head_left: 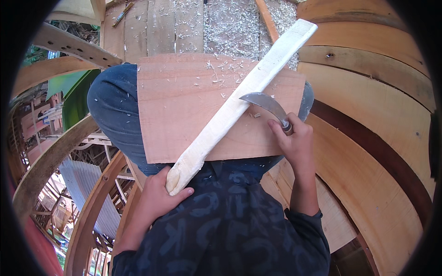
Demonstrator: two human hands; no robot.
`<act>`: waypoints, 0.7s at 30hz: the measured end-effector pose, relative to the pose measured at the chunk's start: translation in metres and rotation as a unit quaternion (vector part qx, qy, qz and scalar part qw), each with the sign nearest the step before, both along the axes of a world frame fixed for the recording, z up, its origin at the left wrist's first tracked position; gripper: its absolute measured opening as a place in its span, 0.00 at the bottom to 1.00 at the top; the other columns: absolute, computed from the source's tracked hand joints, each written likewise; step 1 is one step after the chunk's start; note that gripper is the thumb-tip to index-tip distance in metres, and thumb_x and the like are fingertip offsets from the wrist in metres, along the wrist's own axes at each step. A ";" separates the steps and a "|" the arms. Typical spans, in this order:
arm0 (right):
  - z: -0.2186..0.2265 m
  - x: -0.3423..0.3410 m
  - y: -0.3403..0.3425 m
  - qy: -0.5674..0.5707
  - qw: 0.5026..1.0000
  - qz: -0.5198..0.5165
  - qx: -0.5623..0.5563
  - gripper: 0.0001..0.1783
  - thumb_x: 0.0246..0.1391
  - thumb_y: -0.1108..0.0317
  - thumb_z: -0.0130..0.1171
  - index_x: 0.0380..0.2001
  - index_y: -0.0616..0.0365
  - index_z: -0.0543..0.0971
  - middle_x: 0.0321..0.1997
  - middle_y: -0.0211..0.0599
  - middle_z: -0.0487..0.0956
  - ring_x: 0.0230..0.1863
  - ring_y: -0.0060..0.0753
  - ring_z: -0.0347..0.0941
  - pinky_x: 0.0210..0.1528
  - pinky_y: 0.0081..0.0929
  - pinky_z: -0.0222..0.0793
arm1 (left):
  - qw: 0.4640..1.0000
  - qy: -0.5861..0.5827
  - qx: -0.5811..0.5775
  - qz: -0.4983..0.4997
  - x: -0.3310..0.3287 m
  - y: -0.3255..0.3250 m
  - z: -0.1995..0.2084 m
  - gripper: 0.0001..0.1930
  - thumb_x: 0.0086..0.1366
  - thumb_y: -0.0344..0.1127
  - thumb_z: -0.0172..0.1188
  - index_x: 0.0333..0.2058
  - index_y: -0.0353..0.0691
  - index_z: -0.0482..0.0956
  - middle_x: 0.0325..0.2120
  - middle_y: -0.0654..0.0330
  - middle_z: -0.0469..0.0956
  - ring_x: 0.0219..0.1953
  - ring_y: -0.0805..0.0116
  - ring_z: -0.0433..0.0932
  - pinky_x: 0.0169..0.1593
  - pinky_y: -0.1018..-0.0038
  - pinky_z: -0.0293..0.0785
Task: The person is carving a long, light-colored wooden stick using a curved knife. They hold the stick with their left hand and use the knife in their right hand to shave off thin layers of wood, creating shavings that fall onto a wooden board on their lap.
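Observation:
A long pale strip of wood [225,112] lies slantwise across a reddish-brown board [175,101] on my lap. My left hand [159,193] grips the strip's near end, thumb on one side and the fingers partly hidden beneath it. In my right hand [296,138] is a sickle-shaped curved knife [269,105], held by its short wooden handle. The blade's tip meets the right edge of the strip, near its middle. A few curled shavings [216,69] are scattered over the board.
Many more shavings [230,27] cover the plank floor [159,27] ahead. Curved wooden planks [368,87] rise on my right. Bent wooden ribs [87,202] stand on my left, with a corrugated sheet [85,184] beyond them. A thin orange-brown stick [267,20] lies at the far side.

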State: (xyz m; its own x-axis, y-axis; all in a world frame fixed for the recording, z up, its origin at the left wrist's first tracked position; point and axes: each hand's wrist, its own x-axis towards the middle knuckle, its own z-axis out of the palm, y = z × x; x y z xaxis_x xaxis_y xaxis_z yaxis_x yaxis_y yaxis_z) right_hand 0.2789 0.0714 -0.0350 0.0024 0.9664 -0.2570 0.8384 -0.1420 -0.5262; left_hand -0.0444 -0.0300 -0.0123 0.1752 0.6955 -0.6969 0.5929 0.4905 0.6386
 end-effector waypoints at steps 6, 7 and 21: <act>-0.006 -0.030 -0.019 0.117 0.989 -0.059 0.066 0.10 0.54 0.68 0.63 0.28 0.63 0.74 0.16 0.40 0.73 0.15 0.33 0.70 0.20 0.29 0.63 | 0.923 -0.292 -0.243 0.069 -0.028 0.004 -0.007 0.21 0.62 0.48 0.63 0.38 0.33 0.72 0.18 0.65 0.72 0.18 0.77 0.72 0.22 0.78 0.68; -0.006 -0.031 -0.021 0.119 0.989 -0.058 0.070 0.10 0.54 0.68 0.63 0.29 0.63 0.74 0.17 0.41 0.73 0.16 0.34 0.71 0.21 0.30 0.64 | 0.896 -0.340 -0.279 0.067 -0.031 0.008 -0.005 0.20 0.66 0.48 0.58 0.41 0.35 0.69 0.16 0.67 0.67 0.15 0.82 0.67 0.19 0.84 0.62; 0.013 -0.040 -0.004 -0.031 0.995 0.072 0.061 0.12 0.47 0.61 0.60 0.23 0.60 0.80 0.21 0.50 0.78 0.27 0.52 0.77 0.32 0.45 0.73 | 0.943 -0.304 -0.134 -0.040 0.025 0.057 -0.002 0.20 0.68 0.47 0.50 0.47 0.37 0.60 0.25 0.60 0.67 0.16 0.74 0.69 0.15 0.79 0.68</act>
State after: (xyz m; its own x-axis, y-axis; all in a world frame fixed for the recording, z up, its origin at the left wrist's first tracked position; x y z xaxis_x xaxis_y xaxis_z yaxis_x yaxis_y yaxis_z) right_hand 0.2391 0.0676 -0.0216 -0.1257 0.9819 -0.1417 0.8764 0.0430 -0.4796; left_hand -0.0192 0.0270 -0.0145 0.6428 0.4764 -0.5999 0.2003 0.6513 0.7319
